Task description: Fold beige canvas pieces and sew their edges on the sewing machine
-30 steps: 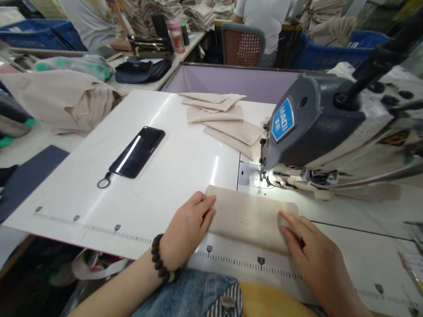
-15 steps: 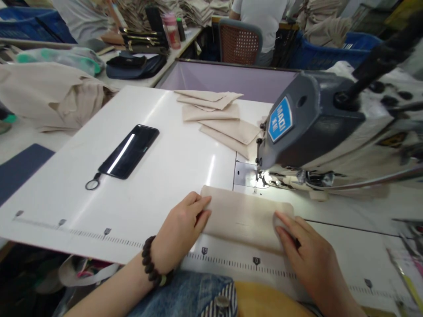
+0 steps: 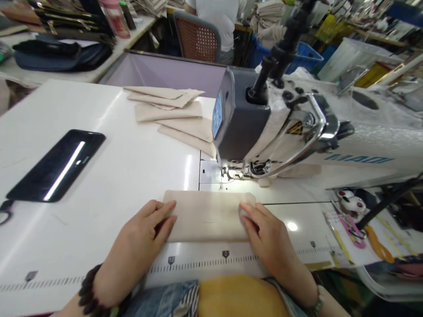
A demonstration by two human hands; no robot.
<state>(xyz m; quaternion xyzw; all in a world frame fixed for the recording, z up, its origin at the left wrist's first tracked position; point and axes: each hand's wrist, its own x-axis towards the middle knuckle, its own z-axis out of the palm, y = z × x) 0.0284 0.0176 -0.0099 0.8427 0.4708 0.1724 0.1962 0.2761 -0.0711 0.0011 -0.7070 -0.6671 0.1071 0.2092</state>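
A folded beige fabric piece lies flat on the white sewing table, just in front of the sewing machine. My left hand pinches its left end between thumb and fingers. At the right end, my right hand grips the fabric the same way. The lit needle area is a short way behind the fabric, which is apart from it. Printed ruler marks run along the table just in front of the cloth.
Several beige fabric pieces are heaped left of the machine head. A black phone lies at the left. Scissors with pink handles and small tools are at the right. Behind stand a chair and a person in a white shirt.
The camera view has turned to the right, so more of the machine and the right-hand tools show. Both hands still hold the fabric, which now lies straighter along the table edge.
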